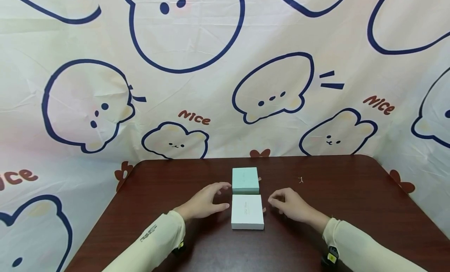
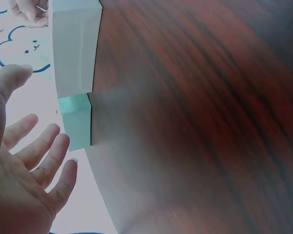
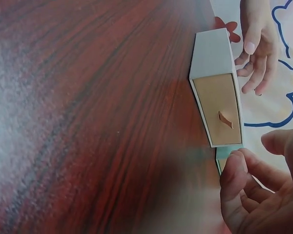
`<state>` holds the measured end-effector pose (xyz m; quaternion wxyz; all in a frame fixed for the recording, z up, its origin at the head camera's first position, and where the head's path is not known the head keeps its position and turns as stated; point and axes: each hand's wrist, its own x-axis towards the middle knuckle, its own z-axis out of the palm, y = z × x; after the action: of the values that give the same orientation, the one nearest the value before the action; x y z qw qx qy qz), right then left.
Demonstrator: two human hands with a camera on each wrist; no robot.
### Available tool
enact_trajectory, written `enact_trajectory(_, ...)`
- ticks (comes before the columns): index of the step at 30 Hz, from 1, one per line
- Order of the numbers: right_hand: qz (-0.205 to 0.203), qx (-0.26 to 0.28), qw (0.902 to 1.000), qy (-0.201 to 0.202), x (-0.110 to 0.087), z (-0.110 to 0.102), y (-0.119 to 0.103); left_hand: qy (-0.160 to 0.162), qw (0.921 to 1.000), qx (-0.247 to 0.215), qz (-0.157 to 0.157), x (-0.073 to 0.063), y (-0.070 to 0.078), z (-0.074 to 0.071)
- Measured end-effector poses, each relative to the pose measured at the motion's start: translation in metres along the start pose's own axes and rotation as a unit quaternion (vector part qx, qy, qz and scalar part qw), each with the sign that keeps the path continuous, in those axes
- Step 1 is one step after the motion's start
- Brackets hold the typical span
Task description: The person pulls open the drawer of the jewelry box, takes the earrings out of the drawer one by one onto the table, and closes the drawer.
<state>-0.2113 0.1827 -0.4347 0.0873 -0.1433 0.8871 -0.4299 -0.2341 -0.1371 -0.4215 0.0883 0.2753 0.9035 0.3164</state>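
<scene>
One table [image 1: 355,194] gives you room out to both side edges. Your left hand [image 1: 205,201] is wide, fingers spread; your right hand [image 1: 293,205] is narrower, fingers loosely curled; neither holds anything. Between them sits the white box [image 1: 247,211], its long right edge facing your right fingertips. Just behind it, nearer the far edge, is the green box [image 1: 245,179]. Small tan tabs [image 3: 225,120] poke from their right sides.

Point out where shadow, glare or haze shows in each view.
Head view: soft shadows on the table around the sleeves; left wrist view: a pale, hazy sheen on the table near the green box; right wrist view: whitish glare at the left edge, a blurry dark patch beside the right hand.
</scene>
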Motion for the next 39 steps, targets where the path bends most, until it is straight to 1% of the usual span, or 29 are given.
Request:
enact_trajectory(8, -0.02, 0.006, 0.9997, -0.013, -0.004, 0.003, 0.0, 0.002, 0.9999, 0.002, 0.012, -0.003, 0.003, 0.002)
enact_trajectory(17, -0.013, 0.003, 0.9998, -0.018, -0.005, 0.006, -0.002, -0.006, 0.9999, -0.009, 0.013, -0.006, 0.003, 0.005)
enact_trajectory(23, -0.021, 0.005, 0.9994, -0.028, -0.007, 0.008, -0.001, -0.009, 0.9998, -0.007, 0.013, -0.007, 0.002, 0.008)
enact_trajectory(28, -0.028, 0.006, 0.9991, -0.031, -0.008, 0.01, 0.001, -0.013, 0.9996, -0.01, 0.021, -0.008, 0.002, 0.011)
enact_trajectory(34, -0.021, 0.012, 0.9991, -0.034, -0.009, 0.013, 0.003, -0.018, 0.9992, -0.024, 0.027, -0.008, 0.0, 0.015)
enact_trajectory(39, -0.007, 0.02, 0.9989, -0.041, -0.009, 0.015, 0.004, -0.025, 0.9988, -0.037, 0.02, -0.009, 0.0, 0.017)
